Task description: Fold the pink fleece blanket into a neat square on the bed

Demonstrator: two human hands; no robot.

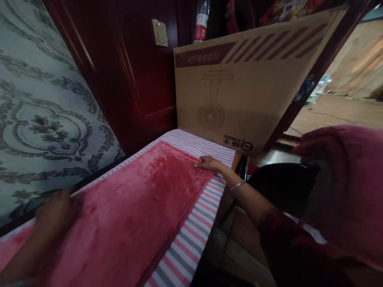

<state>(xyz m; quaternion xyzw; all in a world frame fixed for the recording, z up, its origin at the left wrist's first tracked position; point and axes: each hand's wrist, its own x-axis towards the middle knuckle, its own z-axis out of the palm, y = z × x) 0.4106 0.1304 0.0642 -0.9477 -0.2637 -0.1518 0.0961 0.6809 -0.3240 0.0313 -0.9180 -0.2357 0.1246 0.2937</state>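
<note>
A pink plush blanket (134, 207) lies spread flat and folded into a long strip over a striped cloth (187, 235) on a narrow surface. My right hand (208, 163), with a silver bracelet at the wrist, is at the blanket's far right corner, its fingers closed on the edge. Near the wall at the left, my left hand (58, 213) is over the blanket's left side. Motion blurs its fingers, so its grip cannot be made out.
A large cardboard box (245, 91) stands upright at the far end, with a bottle (201, 24) behind it. Patterned wallpaper (50, 123) borders the left side. More folded pink fabric (350, 191) is piled at the right, beside a black rounded object (278, 181).
</note>
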